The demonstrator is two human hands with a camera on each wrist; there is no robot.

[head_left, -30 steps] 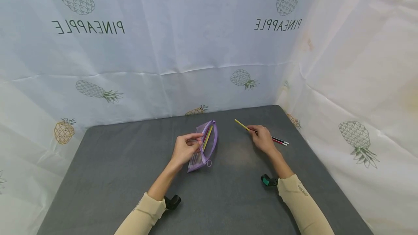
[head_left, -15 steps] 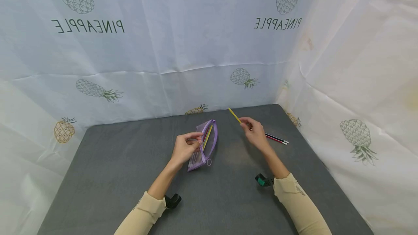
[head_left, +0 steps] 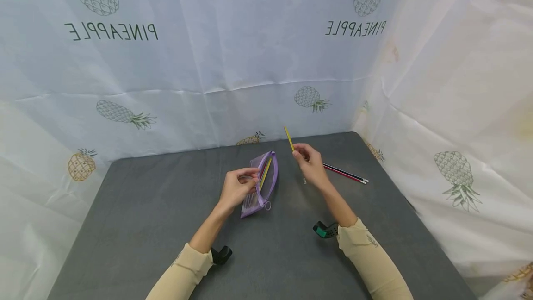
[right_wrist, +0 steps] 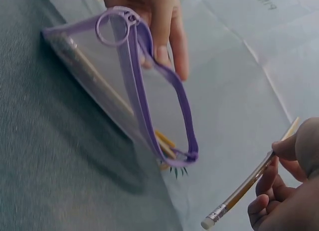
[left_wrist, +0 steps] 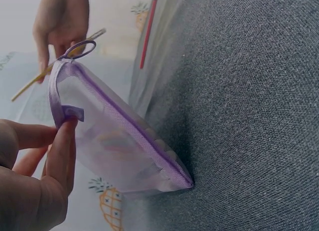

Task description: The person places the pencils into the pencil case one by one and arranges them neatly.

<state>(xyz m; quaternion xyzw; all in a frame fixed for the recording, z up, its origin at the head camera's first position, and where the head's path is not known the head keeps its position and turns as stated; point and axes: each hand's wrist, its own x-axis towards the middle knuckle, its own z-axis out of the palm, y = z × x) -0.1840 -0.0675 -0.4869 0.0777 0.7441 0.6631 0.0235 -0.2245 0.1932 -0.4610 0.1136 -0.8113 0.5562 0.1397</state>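
Observation:
My left hand (head_left: 238, 189) pinches the rim of a see-through pencil pouch (right_wrist: 130, 86) with purple edging. The pouch stands tilted on the table, its zipped mouth spread wide and facing right. A ring-shaped zipper pull (left_wrist: 79, 49) hangs at one end of the mouth. Inside lie pencils, a yellow pencil (head_left: 265, 176) among them. To the right of the pouch, my right hand (head_left: 311, 165) pinches another yellow pencil (right_wrist: 244, 187) partway along its length. That pencil's white eraser end points down toward me, and its other end points up and away.
A red pencil (head_left: 346, 175) and a black pencil (head_left: 349, 173) lie side by side on the grey table (head_left: 158, 226), right of my right hand. Pineapple-print cloth (head_left: 250, 59) hangs behind the table and along its right side.
My right hand has lifted the yellow pencil off the spot by the red and black pencils and carried it left toward the pouch, tilting it steeper. My left hand and the pouch stay nearly still.

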